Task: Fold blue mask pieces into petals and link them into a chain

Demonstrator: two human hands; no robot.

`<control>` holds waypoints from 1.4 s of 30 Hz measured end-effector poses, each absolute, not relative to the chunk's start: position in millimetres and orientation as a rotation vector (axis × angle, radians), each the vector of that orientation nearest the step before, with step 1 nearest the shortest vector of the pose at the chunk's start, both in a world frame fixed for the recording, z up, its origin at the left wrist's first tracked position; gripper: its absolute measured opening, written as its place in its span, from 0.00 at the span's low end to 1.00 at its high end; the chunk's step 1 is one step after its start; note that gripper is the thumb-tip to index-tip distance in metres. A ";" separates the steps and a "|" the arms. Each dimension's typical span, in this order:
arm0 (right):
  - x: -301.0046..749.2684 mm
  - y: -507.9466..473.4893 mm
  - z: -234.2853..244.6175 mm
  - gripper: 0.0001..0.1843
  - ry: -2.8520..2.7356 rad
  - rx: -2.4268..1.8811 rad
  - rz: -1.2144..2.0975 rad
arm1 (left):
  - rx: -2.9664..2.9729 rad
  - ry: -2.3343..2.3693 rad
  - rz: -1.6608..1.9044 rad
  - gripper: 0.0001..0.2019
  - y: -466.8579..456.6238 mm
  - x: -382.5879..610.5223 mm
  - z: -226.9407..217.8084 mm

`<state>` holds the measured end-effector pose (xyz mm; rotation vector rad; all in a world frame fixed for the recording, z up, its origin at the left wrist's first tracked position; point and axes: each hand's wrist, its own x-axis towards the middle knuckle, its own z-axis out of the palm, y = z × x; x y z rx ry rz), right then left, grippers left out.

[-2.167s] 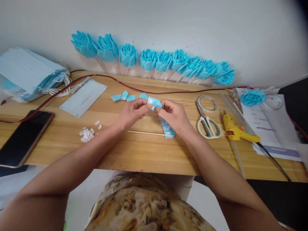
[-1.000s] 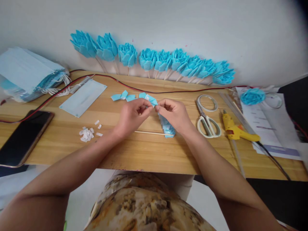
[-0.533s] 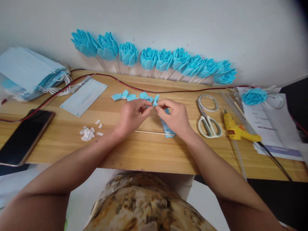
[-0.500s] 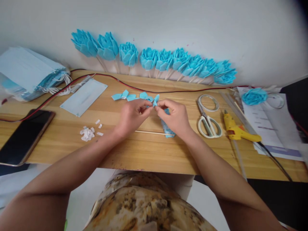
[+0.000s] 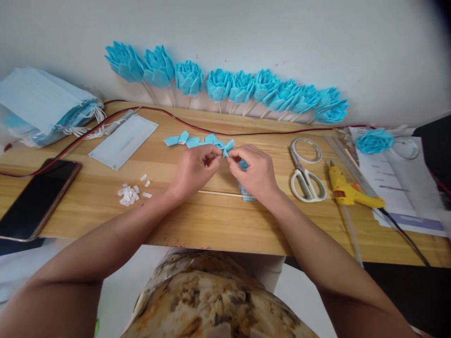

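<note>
Pinching a blue piece (image 5: 228, 148), both hands (image 5: 195, 170) (image 5: 256, 172) are right of bagged masks (image 5: 44, 101).

The fingers (image 5: 213, 149) cover the lower part of the blue piece (image 5: 229, 146). The right hand (image 5: 255, 171) hides much of the blue strip (image 5: 244, 164); the left hand (image 5: 193, 170) and wrist hide the stick's (image 5: 225, 194) far-left end. The phone (image 5: 40, 199) and mask stack (image 5: 42, 98) are cropped left. Print on the paper (image 5: 391, 176) is blurred.
</note>
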<state>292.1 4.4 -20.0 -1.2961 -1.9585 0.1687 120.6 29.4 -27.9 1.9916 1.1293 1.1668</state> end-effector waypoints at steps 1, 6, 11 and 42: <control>292.1 4.5 -20.0 0.06 -1.958 -1.295 0.167 | 1.986 1.128 1.170 0.06 29.7 120.6 -28.1; 292.8 5.3 -21.7 0.06 -1.946 -1.269 0.134 | 1.961 1.122 1.163 0.05 30.5 120.7 -29.3; 292.5 5.2 -21.8 0.07 -1.941 -1.250 0.134 | 1.960 1.128 1.151 0.04 29.8 120.2 -28.4; 292.1 3.5 -18.7 0.05 -1.854 -1.328 0.237 | 1.770 1.046 1.211 0.02 32.0 122.1 -27.7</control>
